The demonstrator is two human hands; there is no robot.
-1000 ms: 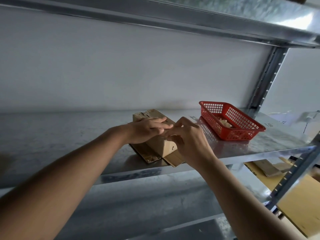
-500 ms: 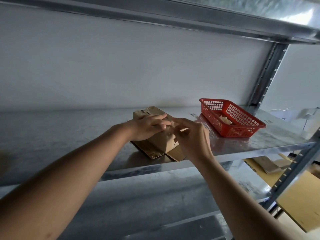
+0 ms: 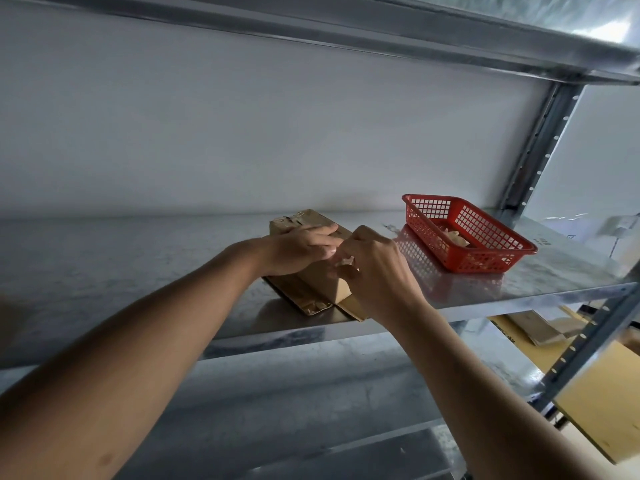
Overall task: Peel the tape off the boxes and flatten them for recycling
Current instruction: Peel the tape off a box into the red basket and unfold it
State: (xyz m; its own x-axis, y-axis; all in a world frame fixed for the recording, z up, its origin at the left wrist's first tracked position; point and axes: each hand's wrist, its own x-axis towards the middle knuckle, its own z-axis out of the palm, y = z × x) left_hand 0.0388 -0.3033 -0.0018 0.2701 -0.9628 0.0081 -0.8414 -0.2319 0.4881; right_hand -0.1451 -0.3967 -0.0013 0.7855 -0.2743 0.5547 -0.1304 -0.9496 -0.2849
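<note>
A small brown cardboard box (image 3: 304, 223) stands on the metal shelf (image 3: 138, 271), on top of flattened cardboard pieces (image 3: 308, 304). My left hand (image 3: 298, 249) lies flat on the box's top and holds it down. My right hand (image 3: 375, 271) is at the box's near end, fingers curled and pinched on a small pale bit of tape (image 3: 346, 261). The near end of the box is mostly hidden behind my right hand.
A red plastic basket (image 3: 491, 237) holding crumpled tape scraps stands on the shelf to the right of the box. A shelf upright (image 3: 533, 143) rises at the back right. Cardboard boxes (image 3: 602, 396) and flat cardboard (image 3: 540, 327) lie below on the right.
My right hand has shifted slightly up and left against the box's near end, closing on the tape bit. My left hand stays pressed on the box.
</note>
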